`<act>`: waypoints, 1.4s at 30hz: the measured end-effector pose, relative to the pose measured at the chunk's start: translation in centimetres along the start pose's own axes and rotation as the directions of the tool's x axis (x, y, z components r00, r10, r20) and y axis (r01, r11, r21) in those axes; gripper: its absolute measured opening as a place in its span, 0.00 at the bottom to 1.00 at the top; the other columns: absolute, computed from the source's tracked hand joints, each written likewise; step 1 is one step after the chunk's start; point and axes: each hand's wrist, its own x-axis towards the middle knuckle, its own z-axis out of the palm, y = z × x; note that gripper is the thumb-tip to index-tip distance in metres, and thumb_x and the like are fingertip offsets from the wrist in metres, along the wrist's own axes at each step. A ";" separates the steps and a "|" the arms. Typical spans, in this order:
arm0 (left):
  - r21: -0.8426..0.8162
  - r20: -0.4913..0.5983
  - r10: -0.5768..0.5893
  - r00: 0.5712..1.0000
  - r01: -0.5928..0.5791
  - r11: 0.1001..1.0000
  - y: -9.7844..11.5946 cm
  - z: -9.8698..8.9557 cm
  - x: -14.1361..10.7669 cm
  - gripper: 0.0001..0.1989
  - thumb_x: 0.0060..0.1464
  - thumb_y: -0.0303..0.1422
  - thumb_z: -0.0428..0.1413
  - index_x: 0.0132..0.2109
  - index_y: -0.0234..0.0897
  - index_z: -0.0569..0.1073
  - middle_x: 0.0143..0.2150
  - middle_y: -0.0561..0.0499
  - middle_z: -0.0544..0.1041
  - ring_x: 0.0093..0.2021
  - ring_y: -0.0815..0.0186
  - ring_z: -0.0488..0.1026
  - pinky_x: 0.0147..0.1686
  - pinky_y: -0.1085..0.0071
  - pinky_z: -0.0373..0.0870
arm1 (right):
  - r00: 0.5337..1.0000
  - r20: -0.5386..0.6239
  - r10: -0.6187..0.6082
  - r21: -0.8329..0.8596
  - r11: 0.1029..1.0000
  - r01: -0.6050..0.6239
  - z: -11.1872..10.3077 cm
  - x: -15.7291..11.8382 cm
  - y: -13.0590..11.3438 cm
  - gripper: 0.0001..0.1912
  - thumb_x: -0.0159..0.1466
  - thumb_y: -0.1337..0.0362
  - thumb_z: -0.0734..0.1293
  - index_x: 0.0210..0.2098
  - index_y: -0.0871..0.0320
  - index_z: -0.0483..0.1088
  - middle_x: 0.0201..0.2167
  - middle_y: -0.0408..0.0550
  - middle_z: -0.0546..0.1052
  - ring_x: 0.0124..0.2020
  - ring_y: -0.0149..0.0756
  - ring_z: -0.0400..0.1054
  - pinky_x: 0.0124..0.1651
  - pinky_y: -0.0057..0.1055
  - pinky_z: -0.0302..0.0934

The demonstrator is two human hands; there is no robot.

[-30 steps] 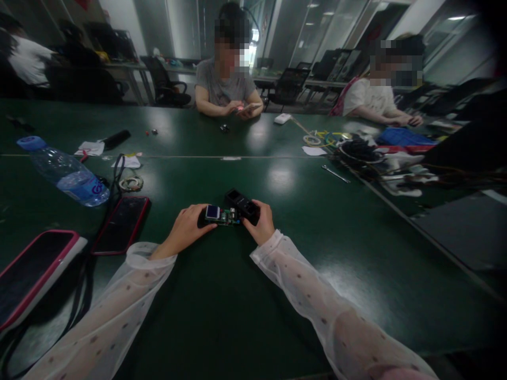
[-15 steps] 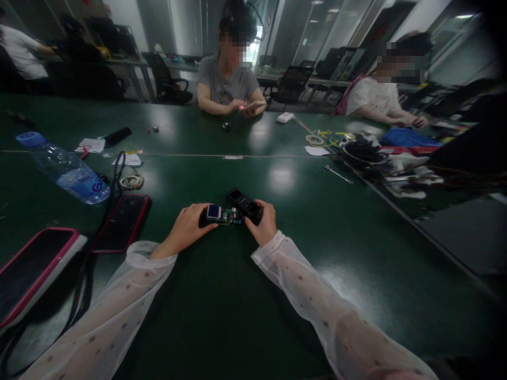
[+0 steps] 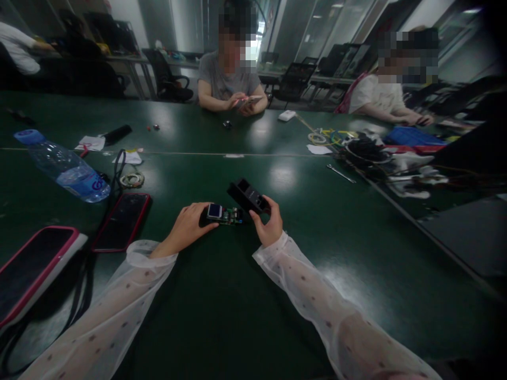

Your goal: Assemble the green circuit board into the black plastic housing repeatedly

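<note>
Near the middle of the green table, my left hand [image 3: 189,224] is closed round one end of a small circuit board [image 3: 225,214] with a little square screen, which seems to sit in a dark shell. Between thumb and fingers, my right hand [image 3: 270,221] grips a black plastic case cover [image 3: 248,195] that has a window cut in it. The cover is tilted and held apart from the board, just above and to its right. Part of the board's left end is hidden by my left fingers.
On the left lie a red-edged phone [image 3: 122,221], a larger pink-edged phone [image 3: 37,269], a black cable and a tilted water bottle [image 3: 67,169]. A wrench [image 3: 340,173] and a heap of cables [image 3: 366,150] lie to the right. People sit across the green table [image 3: 222,311].
My right hand has lifted the case cover up and away to the right from the board, tilting it. My left hand stays in place with the board.
</note>
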 end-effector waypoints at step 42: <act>-0.046 -0.007 0.040 0.999 -0.041 0.998 -0.5 0.5 -0.2 0.38 0.58 0.45 0.58 0.68 0.43 0.52 0.63 0.41 0.67 0.61 0.51 0.65 0.56 0.51 0.62 | 0.902 0.430 -0.046 -0.002 0.999 0.051 0.5 -0.2 -0.1 0.33 0.56 0.66 0.74 0.58 0.50 0.62 0.51 0.52 0.71 0.54 0.48 0.67 0.57 0.53 0.63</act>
